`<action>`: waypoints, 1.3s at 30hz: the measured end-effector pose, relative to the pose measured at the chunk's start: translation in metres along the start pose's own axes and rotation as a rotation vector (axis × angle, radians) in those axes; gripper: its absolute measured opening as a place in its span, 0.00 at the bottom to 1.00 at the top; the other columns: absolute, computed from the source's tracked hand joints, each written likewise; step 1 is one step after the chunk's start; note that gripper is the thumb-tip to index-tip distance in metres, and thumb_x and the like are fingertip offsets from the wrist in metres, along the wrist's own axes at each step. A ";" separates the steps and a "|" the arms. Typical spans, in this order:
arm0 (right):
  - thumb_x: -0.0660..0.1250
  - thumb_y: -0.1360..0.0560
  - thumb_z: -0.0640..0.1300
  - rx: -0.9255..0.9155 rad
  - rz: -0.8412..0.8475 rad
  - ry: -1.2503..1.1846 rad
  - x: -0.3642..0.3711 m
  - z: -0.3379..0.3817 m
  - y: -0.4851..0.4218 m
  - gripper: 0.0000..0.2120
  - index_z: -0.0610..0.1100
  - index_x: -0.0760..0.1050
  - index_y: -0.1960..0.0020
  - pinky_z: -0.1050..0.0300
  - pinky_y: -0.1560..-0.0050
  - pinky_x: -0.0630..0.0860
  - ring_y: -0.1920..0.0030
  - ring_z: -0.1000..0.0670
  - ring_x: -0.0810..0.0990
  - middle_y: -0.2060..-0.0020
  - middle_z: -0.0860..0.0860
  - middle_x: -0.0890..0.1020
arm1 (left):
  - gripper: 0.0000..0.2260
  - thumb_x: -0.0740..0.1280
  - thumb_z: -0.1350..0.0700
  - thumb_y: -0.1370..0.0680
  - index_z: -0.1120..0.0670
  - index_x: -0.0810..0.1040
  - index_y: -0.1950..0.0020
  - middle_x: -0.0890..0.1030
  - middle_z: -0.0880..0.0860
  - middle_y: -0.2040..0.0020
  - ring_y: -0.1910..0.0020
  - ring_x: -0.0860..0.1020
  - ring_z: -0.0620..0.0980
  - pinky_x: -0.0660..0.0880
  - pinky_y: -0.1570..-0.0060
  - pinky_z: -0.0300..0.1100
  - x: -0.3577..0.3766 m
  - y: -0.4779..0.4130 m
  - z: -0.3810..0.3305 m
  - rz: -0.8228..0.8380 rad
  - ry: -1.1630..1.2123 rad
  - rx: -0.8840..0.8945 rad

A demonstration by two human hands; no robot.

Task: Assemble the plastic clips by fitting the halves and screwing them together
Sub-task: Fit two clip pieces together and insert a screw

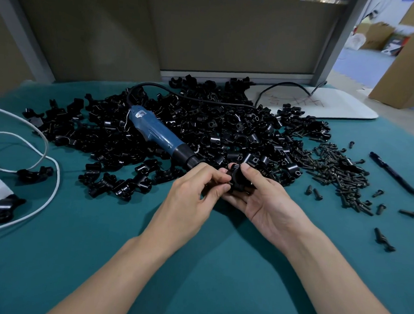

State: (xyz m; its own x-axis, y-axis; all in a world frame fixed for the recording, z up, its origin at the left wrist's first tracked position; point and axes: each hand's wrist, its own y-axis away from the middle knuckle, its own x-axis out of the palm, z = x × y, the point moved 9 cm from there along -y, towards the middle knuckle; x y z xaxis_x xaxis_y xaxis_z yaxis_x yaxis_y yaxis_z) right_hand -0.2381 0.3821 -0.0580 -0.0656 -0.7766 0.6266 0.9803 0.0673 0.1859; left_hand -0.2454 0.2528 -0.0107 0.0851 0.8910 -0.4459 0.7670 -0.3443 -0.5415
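The teal-covered table (98, 259) filled most of what I could see, and across its far half sprawled a big heap of black clip halves (203, 122). To the right of the heap lay a scatter of dark screws (338, 172). A blue electric screwdriver (159, 133) lay slanted on the heap, its tip pointing toward the hands. At the near edge of the heap the left hand (191, 194) and the right hand (264, 199) met, the fingers of both curled round one black clip (236, 180) held between them over the cloth. The right thumb pressed on its top, and the left thumb and forefinger pinched its side. A black pen (394, 173) lay beyond the screws.
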 end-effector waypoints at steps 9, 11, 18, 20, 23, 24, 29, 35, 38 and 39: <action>0.71 0.25 0.48 -0.033 -0.020 0.048 -0.001 0.005 0.000 0.18 0.35 0.83 0.43 0.56 0.53 0.83 0.45 0.41 0.87 0.43 0.36 0.85 | 0.08 0.71 0.51 0.20 0.44 0.79 0.42 0.80 0.40 0.47 0.50 0.80 0.45 0.75 0.54 0.32 0.004 0.001 0.010 0.038 0.097 -0.117; 0.71 0.25 0.47 -0.046 -0.017 0.048 -0.001 0.006 0.000 0.16 0.36 0.84 0.45 0.55 0.51 0.84 0.44 0.42 0.86 0.43 0.37 0.85 | 0.07 0.70 0.48 0.20 0.43 0.79 0.43 0.81 0.39 0.48 0.52 0.80 0.44 0.76 0.56 0.34 0.002 0.001 0.014 0.019 0.102 -0.171; 0.72 0.26 0.45 -0.046 -0.020 0.028 -0.003 0.005 -0.001 0.17 0.34 0.81 0.42 0.51 0.49 0.84 0.42 0.42 0.86 0.42 0.37 0.85 | 0.05 0.69 0.50 0.20 0.49 0.83 0.48 0.82 0.43 0.54 0.56 0.80 0.46 0.76 0.56 0.43 0.005 0.001 0.017 0.045 0.063 -0.200; 0.72 0.25 0.45 -0.045 -0.019 0.029 -0.003 0.004 -0.001 0.19 0.33 0.80 0.40 0.52 0.49 0.84 0.42 0.41 0.86 0.42 0.37 0.85 | 0.05 0.70 0.52 0.20 0.51 0.83 0.47 0.83 0.43 0.52 0.52 0.81 0.43 0.77 0.53 0.38 0.005 0.000 0.015 0.054 0.056 -0.171; 0.71 0.25 0.44 -0.041 -0.013 0.011 -0.003 0.003 -0.001 0.17 0.33 0.81 0.42 0.52 0.49 0.84 0.41 0.41 0.85 0.42 0.36 0.85 | 0.04 0.70 0.57 0.20 0.53 0.83 0.46 0.82 0.43 0.50 0.48 0.80 0.38 0.75 0.52 0.31 0.002 0.000 0.006 0.035 0.004 -0.072; 0.71 0.25 0.44 -0.039 -0.009 0.005 -0.003 0.003 -0.001 0.16 0.34 0.82 0.44 0.52 0.49 0.84 0.41 0.41 0.85 0.42 0.36 0.85 | 0.04 0.70 0.58 0.20 0.54 0.82 0.46 0.82 0.44 0.50 0.48 0.79 0.38 0.75 0.50 0.31 0.002 0.000 0.003 0.029 -0.011 -0.041; 0.72 0.26 0.45 -0.032 -0.008 0.009 -0.002 0.002 0.000 0.15 0.35 0.84 0.46 0.54 0.51 0.84 0.43 0.42 0.86 0.43 0.37 0.85 | 0.03 0.70 0.61 0.20 0.57 0.81 0.47 0.80 0.47 0.50 0.47 0.80 0.44 0.77 0.47 0.40 0.004 0.000 -0.002 0.042 -0.031 0.039; 0.71 0.25 0.46 -0.041 -0.026 0.049 -0.002 0.005 0.000 0.15 0.36 0.85 0.47 0.55 0.51 0.84 0.45 0.42 0.87 0.43 0.36 0.85 | 0.07 0.71 0.52 0.20 0.46 0.79 0.43 0.80 0.40 0.48 0.48 0.80 0.43 0.75 0.52 0.33 0.004 0.001 0.008 0.052 0.088 -0.112; 0.71 0.26 0.45 -0.055 -0.037 0.033 -0.001 0.007 0.001 0.16 0.36 0.83 0.44 0.54 0.52 0.84 0.45 0.43 0.87 0.44 0.38 0.86 | 0.04 0.69 0.47 0.20 0.43 0.79 0.46 0.82 0.40 0.50 0.53 0.80 0.45 0.77 0.56 0.37 0.002 0.001 0.016 0.033 0.109 -0.213; 0.71 0.26 0.45 -0.057 -0.039 0.028 -0.001 0.007 0.001 0.16 0.36 0.82 0.43 0.53 0.52 0.84 0.45 0.43 0.87 0.45 0.38 0.86 | 0.04 0.68 0.46 0.20 0.44 0.80 0.48 0.82 0.41 0.52 0.56 0.80 0.44 0.76 0.58 0.37 0.003 0.001 0.017 0.036 0.097 -0.226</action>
State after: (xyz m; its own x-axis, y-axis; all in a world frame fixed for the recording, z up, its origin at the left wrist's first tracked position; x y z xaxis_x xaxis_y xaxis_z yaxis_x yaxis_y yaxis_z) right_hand -0.2385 0.3878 -0.0533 -0.0997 -0.7953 0.5979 0.9861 0.0015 0.1664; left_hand -0.2556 0.2496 -0.0249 0.1671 0.9073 -0.3859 0.8844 -0.3109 -0.3481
